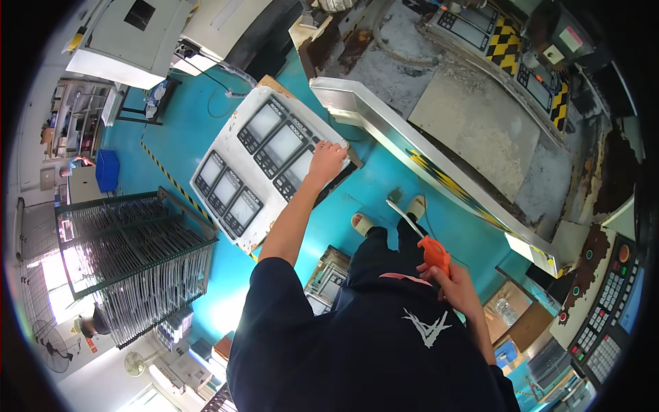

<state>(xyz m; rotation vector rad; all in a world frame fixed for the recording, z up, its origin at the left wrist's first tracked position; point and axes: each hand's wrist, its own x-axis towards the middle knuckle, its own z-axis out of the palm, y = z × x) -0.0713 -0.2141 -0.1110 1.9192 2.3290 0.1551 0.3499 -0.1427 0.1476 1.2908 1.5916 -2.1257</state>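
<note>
In the head view, the white table (235, 159) stands slanting, and its right corner comes near the pale metal guard (386, 135) of the machine. Between them there is only a narrow strip of the blue-green floor (338, 221), which becomes wider toward the person's feet. The dark rack (141, 257) stands beyond the table's left side.

The left arm is stretched forward, almost straight, and the left hand (329, 162) is at the table's right end. Its fingers are bent over the corner of the nearest dark-framed panel (298, 173); whether they pinch it, I cannot tell. This panel lies flat among six, in two rows.

The right arm is bent beside the body. The right hand (449, 283) is closed around the orange air gun (434, 254), whose thin nozzle points forward and left.
</note>
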